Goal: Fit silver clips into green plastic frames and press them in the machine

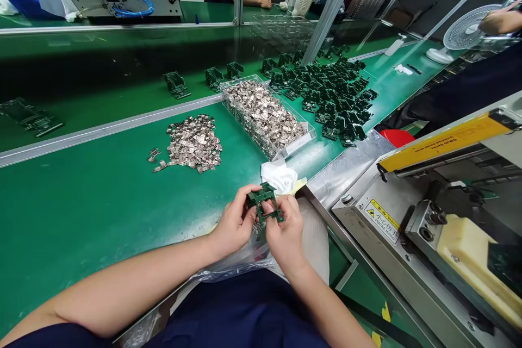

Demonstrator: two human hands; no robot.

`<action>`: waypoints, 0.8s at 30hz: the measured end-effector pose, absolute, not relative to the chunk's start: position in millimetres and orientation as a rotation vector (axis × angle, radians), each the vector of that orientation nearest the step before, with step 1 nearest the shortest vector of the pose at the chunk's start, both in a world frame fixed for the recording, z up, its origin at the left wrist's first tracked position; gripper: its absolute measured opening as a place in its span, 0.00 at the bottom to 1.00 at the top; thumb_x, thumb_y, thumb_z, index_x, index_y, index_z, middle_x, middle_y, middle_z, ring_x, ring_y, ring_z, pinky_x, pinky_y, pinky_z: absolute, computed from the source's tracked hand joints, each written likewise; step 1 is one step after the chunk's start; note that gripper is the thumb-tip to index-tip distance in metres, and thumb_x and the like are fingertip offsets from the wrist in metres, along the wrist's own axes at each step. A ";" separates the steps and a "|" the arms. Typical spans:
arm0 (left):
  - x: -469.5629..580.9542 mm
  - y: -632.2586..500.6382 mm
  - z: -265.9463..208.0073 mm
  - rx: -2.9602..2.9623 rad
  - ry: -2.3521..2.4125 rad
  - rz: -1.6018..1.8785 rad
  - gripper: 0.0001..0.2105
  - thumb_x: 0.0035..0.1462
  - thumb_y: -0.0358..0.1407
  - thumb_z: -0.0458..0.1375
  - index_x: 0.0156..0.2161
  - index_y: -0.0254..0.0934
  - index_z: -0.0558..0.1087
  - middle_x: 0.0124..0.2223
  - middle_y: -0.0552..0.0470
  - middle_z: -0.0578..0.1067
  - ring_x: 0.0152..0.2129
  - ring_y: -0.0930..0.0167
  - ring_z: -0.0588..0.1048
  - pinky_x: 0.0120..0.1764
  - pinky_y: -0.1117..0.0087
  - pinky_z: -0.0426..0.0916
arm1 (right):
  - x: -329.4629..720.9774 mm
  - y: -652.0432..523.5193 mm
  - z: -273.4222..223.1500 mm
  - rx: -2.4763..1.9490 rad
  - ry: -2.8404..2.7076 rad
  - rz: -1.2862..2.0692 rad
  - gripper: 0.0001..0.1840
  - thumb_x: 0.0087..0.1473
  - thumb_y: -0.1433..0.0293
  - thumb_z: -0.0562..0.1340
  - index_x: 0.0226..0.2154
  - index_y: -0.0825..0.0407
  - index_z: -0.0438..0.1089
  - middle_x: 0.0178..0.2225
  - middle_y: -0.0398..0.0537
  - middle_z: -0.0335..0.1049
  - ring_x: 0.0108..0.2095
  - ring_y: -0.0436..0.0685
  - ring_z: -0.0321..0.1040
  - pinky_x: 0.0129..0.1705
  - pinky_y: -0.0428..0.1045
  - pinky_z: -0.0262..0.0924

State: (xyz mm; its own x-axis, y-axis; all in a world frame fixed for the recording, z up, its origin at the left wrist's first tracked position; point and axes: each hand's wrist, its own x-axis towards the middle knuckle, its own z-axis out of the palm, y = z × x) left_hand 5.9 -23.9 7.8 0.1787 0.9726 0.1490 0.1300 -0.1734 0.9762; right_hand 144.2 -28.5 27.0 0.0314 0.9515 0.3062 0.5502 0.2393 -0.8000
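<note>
Between my two hands is a dark green plastic frame (267, 191), held up over the near edge of the green bench. My left hand (236, 217) grips its left side between thumb and fingers. On the right side, my right hand (285, 228) is closed round the frame, with fingers reaching into its opening. Whether a small metal piece is in those fingers I cannot make out. Ahead lie a loose pile of small metal pieces (196, 142) and a clear plastic box (293, 148) full of similar pieces. A crumpled white cloth (279, 175) lies just beyond the frame.
A heap of green frames (338, 95) covers the bench at the right rear. Several more frames (175, 84) stand on the strip behind the metal rail (101, 126). A machine (408, 217) stands close on my right. Other people are at the back and far right.
</note>
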 end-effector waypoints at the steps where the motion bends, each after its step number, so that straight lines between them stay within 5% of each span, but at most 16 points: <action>1: 5.7 -23.6 8.1 1.506 1.101 1.121 0.17 0.63 0.34 0.51 0.56 0.40 0.60 0.33 0.52 0.74 0.26 0.70 0.71 0.31 0.70 0.67 | 143.9 -28.0 26.8 -1.434 -1.631 0.587 0.09 0.60 0.70 0.55 0.28 0.50 0.64 0.30 0.47 0.64 0.35 0.58 0.61 0.36 0.53 0.55; 12: 4.4 -22.1 7.0 1.475 1.042 1.149 0.17 0.63 0.36 0.53 0.56 0.41 0.62 0.42 0.48 0.74 0.32 0.70 0.73 0.36 0.69 0.70 | 142.7 -26.5 20.5 -1.436 -1.565 0.594 0.09 0.59 0.68 0.58 0.27 0.50 0.61 0.29 0.46 0.63 0.34 0.57 0.61 0.35 0.51 0.57; 16: 4.4 -22.2 6.4 1.367 1.018 1.154 0.18 0.61 0.39 0.56 0.56 0.41 0.63 0.45 0.47 0.73 0.36 0.68 0.73 0.38 0.68 0.72 | 164.7 -29.3 25.4 -1.323 -1.545 0.710 0.04 0.60 0.69 0.58 0.33 0.50 0.67 0.33 0.47 0.66 0.36 0.56 0.64 0.36 0.51 0.61; 20: 15.0 -24.9 19.5 1.477 0.975 1.038 0.18 0.61 0.37 0.56 0.56 0.41 0.64 0.43 0.46 0.74 0.34 0.67 0.74 0.37 0.66 0.74 | 202.8 -42.7 46.0 -1.146 -1.734 0.761 0.30 0.57 0.68 0.63 0.60 0.47 0.57 0.56 0.55 0.61 0.45 0.59 0.67 0.42 0.53 0.66; 24: 47.6 -21.5 51.9 1.735 0.671 0.783 0.21 0.58 0.32 0.57 0.57 0.44 0.66 0.42 0.46 0.77 0.29 0.67 0.77 0.32 0.68 0.75 | 254.3 -73.8 72.9 -1.009 -1.865 0.682 0.36 0.52 0.65 0.70 0.61 0.44 0.58 0.56 0.53 0.65 0.52 0.62 0.65 0.54 0.57 0.62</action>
State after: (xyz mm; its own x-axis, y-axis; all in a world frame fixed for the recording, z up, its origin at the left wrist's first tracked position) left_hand 47.6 -21.5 51.9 0.6261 0.7592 0.1779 0.0600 -0.2744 0.9597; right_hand 254.3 -73.8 72.9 -0.2797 0.8532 0.4402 0.3679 0.5188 -0.7717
